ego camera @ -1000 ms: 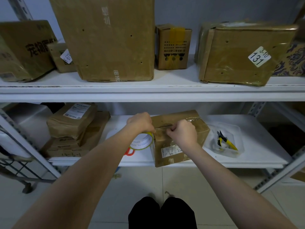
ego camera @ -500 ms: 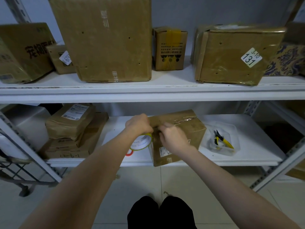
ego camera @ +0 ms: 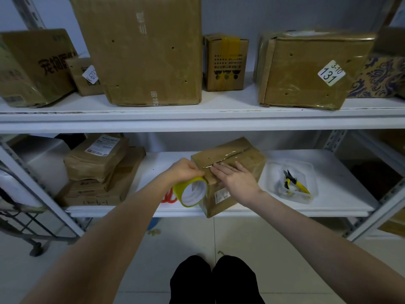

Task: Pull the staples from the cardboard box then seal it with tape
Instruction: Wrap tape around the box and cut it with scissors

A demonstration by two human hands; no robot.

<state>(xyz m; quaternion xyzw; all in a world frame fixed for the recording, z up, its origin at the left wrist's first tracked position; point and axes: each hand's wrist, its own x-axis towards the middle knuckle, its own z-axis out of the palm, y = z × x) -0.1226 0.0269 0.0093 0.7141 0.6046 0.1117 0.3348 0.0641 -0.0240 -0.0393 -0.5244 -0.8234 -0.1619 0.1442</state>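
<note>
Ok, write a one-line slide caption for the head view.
Left hand holds the tape roll beside the cardboard box while the right hand presses flat on its taped top.

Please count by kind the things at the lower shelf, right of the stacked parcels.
Cardboard box: 1
Tape roll: 1
Clear tray: 1
Pliers: 1
Red object, partly hidden: 1
Total: 5

White steel shelving point(ego camera: 219, 126) spans the frame: upper shelf point(ego camera: 230, 99) across centre, lower shelf point(ego camera: 341, 183) beneath, slotted upright point(ego camera: 334, 139) at right. Pale grey wall point(ego camera: 230, 16) at top. Light tiled floor point(ego camera: 186, 240) below. Lower left: wheeled frame point(ego camera: 36, 251), possibly a cart.
</note>
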